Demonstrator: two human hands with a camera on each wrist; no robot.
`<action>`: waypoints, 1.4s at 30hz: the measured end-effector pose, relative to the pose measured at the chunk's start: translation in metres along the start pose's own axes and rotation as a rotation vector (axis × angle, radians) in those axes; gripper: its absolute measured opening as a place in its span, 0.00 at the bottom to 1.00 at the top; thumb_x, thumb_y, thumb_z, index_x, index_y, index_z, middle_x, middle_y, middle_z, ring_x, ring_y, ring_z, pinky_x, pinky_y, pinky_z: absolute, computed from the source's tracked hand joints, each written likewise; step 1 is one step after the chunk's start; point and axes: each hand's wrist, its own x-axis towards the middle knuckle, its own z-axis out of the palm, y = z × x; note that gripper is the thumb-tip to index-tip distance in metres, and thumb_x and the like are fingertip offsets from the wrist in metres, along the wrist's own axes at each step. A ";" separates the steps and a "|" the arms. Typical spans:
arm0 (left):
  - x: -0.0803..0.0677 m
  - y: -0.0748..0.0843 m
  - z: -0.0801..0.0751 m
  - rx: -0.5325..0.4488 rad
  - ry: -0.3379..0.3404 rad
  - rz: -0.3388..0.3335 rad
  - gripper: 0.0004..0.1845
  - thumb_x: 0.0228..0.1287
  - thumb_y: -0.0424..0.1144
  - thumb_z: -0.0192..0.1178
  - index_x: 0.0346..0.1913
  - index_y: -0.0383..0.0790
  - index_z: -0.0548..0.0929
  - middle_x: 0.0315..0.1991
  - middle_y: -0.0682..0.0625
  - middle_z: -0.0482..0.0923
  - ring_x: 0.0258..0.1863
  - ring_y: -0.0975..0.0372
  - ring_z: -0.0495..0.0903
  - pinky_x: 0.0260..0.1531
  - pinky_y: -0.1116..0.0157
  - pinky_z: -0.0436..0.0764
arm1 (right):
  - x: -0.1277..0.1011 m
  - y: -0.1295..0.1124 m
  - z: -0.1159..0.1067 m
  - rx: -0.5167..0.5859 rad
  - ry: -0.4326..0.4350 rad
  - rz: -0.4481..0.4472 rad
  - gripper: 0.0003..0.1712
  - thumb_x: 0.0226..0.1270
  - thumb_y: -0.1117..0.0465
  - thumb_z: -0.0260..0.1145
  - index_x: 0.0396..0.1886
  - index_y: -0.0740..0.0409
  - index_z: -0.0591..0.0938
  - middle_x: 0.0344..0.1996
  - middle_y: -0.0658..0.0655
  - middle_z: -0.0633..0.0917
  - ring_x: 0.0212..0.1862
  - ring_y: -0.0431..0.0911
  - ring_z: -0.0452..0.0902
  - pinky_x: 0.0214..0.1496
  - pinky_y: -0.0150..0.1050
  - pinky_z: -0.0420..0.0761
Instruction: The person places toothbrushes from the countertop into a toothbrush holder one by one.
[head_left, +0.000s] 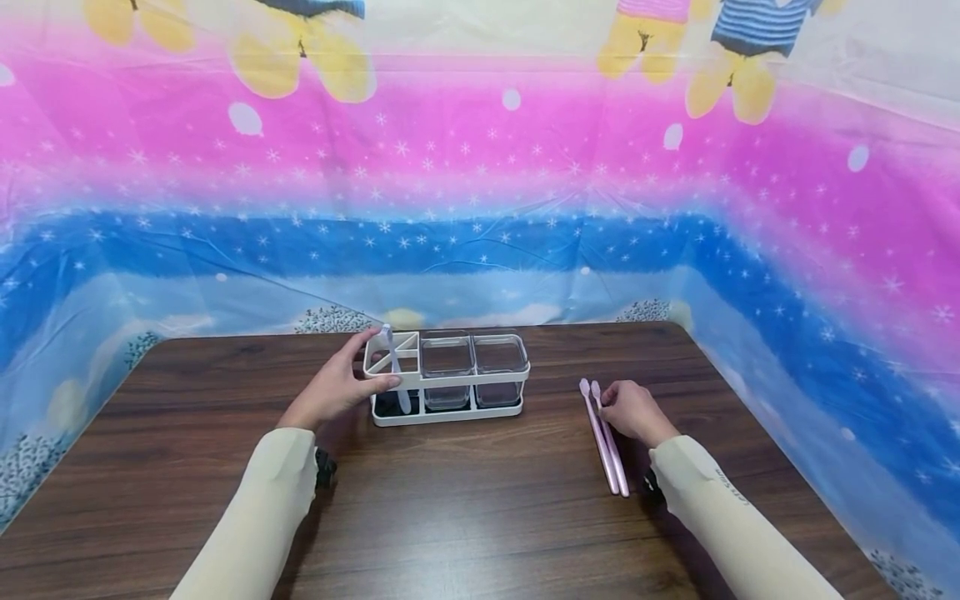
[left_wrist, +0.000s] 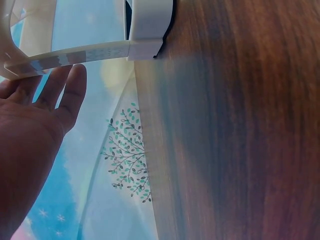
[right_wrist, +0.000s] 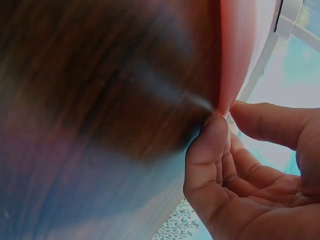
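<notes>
A white toothbrush holder [head_left: 450, 381] with a divided left section stands at the back of the table. My left hand [head_left: 337, 383] grips its left end, thumb in front and fingers at the back. In the left wrist view, fingers of that hand [left_wrist: 42, 125] touch the holder's white rim [left_wrist: 95, 52]. A pale toothbrush [head_left: 395, 362] leans upright in the divided section. To the right, two pink toothbrushes lie side by side. My right hand [head_left: 633, 410] pinches the right-hand pink toothbrush [head_left: 614, 454] near its head; the other pink toothbrush [head_left: 602, 442] lies just left of it.
Two clear cups [head_left: 447, 358] sit in the holder's middle and right sections. The dark wooden table [head_left: 450, 517] ends just behind the holder. A patterned cloth [head_left: 480, 192] hangs around the table's back and sides.
</notes>
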 end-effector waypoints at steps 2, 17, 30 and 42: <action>0.000 0.000 0.000 0.000 0.000 0.001 0.52 0.52 0.59 0.68 0.75 0.52 0.50 0.60 0.36 0.65 0.53 0.46 0.73 0.46 0.49 0.75 | 0.000 0.001 -0.002 0.011 -0.007 0.005 0.06 0.58 0.66 0.64 0.34 0.65 0.79 0.29 0.57 0.79 0.31 0.48 0.75 0.36 0.43 0.75; 0.000 0.000 0.001 -0.013 -0.004 -0.006 0.52 0.52 0.58 0.68 0.74 0.51 0.50 0.60 0.36 0.65 0.52 0.46 0.73 0.46 0.49 0.74 | 0.007 0.007 -0.008 0.001 -0.042 0.076 0.23 0.58 0.61 0.62 0.06 0.52 0.67 0.07 0.47 0.66 0.12 0.40 0.61 0.19 0.34 0.62; 0.000 0.001 0.000 0.007 -0.001 -0.008 0.53 0.51 0.59 0.68 0.75 0.50 0.50 0.61 0.36 0.65 0.52 0.46 0.73 0.47 0.48 0.74 | 0.000 -0.014 -0.040 0.140 0.165 -0.029 0.07 0.62 0.62 0.60 0.30 0.62 0.79 0.24 0.55 0.78 0.25 0.46 0.72 0.26 0.39 0.72; -0.002 0.003 -0.001 -0.002 -0.014 -0.019 0.53 0.51 0.59 0.68 0.75 0.51 0.49 0.62 0.36 0.63 0.53 0.46 0.73 0.47 0.46 0.73 | -0.013 -0.069 -0.056 0.361 0.487 -0.418 0.06 0.65 0.63 0.63 0.38 0.62 0.78 0.31 0.56 0.80 0.32 0.46 0.74 0.32 0.36 0.74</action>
